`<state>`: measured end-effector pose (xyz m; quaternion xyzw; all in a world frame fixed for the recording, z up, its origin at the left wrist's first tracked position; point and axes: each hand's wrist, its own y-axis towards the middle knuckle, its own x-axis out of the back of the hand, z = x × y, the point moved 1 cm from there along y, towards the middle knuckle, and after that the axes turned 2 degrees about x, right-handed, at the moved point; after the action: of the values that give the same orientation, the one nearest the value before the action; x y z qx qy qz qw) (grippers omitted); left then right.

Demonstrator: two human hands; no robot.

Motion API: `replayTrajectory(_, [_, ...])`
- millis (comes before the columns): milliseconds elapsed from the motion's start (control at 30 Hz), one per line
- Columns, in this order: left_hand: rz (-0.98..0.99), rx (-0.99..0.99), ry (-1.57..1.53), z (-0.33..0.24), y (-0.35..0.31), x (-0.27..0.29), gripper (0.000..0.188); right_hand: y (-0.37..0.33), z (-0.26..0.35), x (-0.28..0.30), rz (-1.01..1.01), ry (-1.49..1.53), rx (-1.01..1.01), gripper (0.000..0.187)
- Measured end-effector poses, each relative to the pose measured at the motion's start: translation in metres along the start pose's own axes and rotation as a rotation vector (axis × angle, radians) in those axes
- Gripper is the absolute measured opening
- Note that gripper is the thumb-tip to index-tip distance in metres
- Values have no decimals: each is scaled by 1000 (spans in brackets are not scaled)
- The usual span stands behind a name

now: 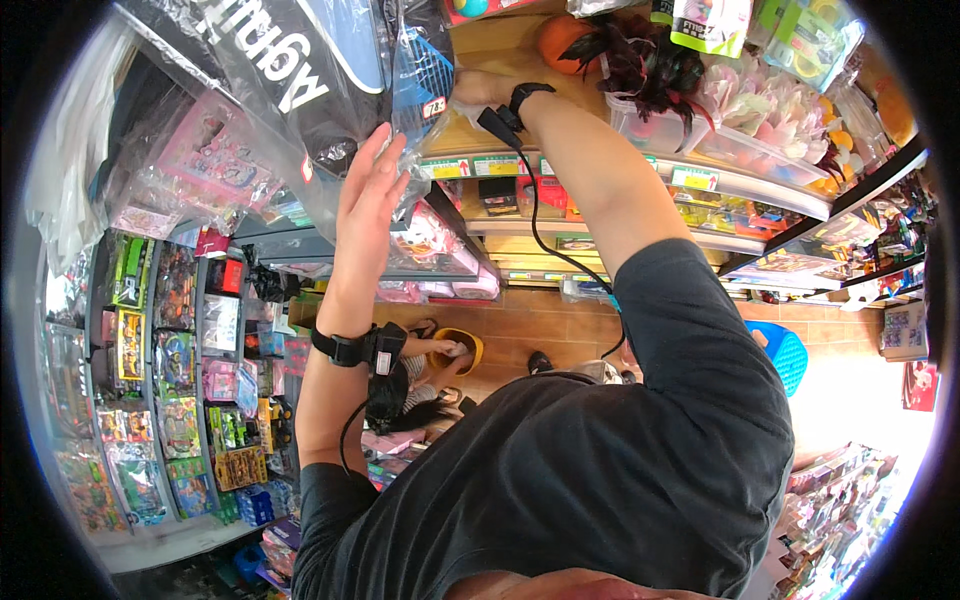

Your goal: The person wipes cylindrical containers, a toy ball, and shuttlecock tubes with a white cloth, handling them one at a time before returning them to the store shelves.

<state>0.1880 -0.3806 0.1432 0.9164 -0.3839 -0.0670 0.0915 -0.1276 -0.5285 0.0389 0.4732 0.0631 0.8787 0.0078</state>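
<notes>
At the top, a racket set point(345, 90) in clear plastic leans over the shelf edge; it has a black and blue cover with white lettering and what looks like blue netting. My left hand point(370, 185) is raised flat against the lower end of its wrapping, fingers stretched out. My right hand point(478, 90) reaches in at the set's right side, over a wooden shelf point(510, 60). Its fingers are hidden, so their grip cannot be told. Each wrist wears a black strap with a small device and a cable.
Clear bins point(655, 125) with feathers and pale flowers stand right of my right hand. Packaged toys hang on a rack point(165, 370) at left. Below, a person point(400, 390) crouches by a yellow bucket point(460, 350). A blue plastic stool point(778, 355) stands at right.
</notes>
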Motion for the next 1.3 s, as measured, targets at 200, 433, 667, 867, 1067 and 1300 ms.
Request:
replayTrajectory(200, [-46, 30, -26, -1, -16, 4, 54, -69, 56, -2, 20, 237, 31, 37])
replayTrajectory(433, [-63, 55, -100, 5, -16, 5, 53, -106, 69, 7, 57, 376, -41, 40])
replayTrajectory(667, [-74, 40, -75, 4, -17, -7, 53, -122, 70, 11, 70, 219, 126, 43])
replayTrajectory(867, [-99, 47, -36, -1, -21, -12, 53, -143, 99, 29, 117, -255, 58, 43])
replayTrajectory(1067, [-102, 48, -36, -6, -24, -11, 53, -144, 105, 22, -41, -371, 42, 26])
replayTrajectory(1300, [-115, 45, -13, -10, -29, -9, 54, -115, 94, 27, -126, -202, -184, 27])
